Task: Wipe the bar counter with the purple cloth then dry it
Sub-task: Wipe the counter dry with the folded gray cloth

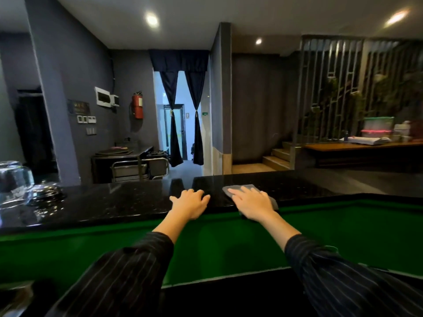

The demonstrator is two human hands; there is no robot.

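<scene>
Grip, right hand [253, 205]: fingers spread flat, pressing down on a folded cloth [246, 189] of greyish-purple tone; nothing clasped. Grip, left hand [191, 202]: palm down, fingers splayed, empty, resting on the worktop near the cloth. Cloth: lies at the near edge of the polished black speckled stone worktop [114, 202], partly under the right palm. Far left on the worktop: upturned clear drinking glasses [13, 179] and a chrome service bell [47, 191].

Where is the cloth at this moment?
In the head view the cloth lies flat on the black bar counter, right of centre near its front edge, pressed under the right hand.
</scene>
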